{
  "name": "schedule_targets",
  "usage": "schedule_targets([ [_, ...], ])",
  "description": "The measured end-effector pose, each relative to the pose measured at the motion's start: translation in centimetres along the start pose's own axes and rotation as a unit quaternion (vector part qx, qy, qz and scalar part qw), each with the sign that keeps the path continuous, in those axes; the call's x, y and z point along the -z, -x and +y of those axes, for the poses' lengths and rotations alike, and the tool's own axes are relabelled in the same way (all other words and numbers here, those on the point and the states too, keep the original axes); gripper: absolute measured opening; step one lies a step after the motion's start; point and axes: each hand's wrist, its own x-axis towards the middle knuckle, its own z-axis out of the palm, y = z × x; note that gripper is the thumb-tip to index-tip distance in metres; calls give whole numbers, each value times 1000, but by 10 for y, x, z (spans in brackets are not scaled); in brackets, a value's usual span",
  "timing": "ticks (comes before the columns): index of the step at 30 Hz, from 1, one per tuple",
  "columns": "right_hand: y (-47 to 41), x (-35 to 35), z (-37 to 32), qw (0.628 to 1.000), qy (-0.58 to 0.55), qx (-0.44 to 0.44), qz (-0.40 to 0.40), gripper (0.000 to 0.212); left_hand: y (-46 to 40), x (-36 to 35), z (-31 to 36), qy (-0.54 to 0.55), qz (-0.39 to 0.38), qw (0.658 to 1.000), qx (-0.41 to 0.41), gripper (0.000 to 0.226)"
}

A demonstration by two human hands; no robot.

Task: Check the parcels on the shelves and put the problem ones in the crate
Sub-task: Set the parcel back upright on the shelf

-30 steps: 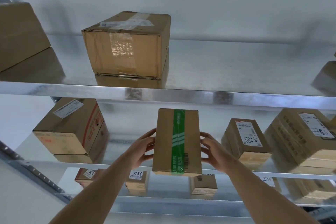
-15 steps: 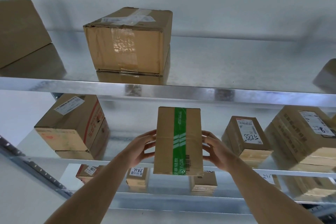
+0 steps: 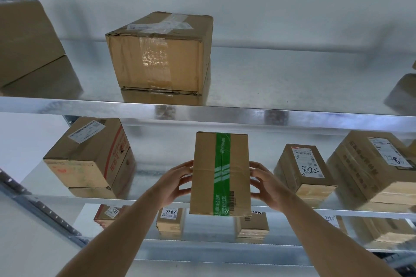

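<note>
A narrow brown parcel with a green tape stripe is held in front of the middle shelf, its near end past the shelf's front edge. My left hand grips its left side and my right hand grips its right side, fingers curled round the edges. On the top shelf stands a larger parcel with clear tape, its top edges crumpled. No crate is in sight.
Middle shelf: a red-printed parcel at left, a labelled parcel marked 5298 and a bigger one at right. Small parcels sit on the lower shelf. Another box stands top left. A perforated upright slants at left.
The view has tilted slightly, so the shelves sit a little differently in frame. The green-taped parcel and both hands stay in nearly the same hold.
</note>
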Motion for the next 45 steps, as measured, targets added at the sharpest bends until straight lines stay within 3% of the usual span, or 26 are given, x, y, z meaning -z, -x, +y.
schedule_targets([
  [19, 3, -6, -9, 999, 16, 17, 25, 34, -7, -7, -1, 15, 36, 999, -16, 31],
  [26, 6, -16, -22, 995, 87, 14, 46, 33, -9, -13, 7, -50, 20, 997, -53, 44],
  [31, -2, -15, -32, 992, 91, 31, 82, 38, -2, -21, 27, -145, 40, 987, -53, 67],
  [36, 3, -18, -45, 986, 130, 76, 65, 37, 0, -32, 39, -138, 50, 987, -62, 37],
  [45, 5, -23, -59, 980, 178, 52, 78, 47, -5, -40, 44, -131, 53, 989, -48, 50],
])
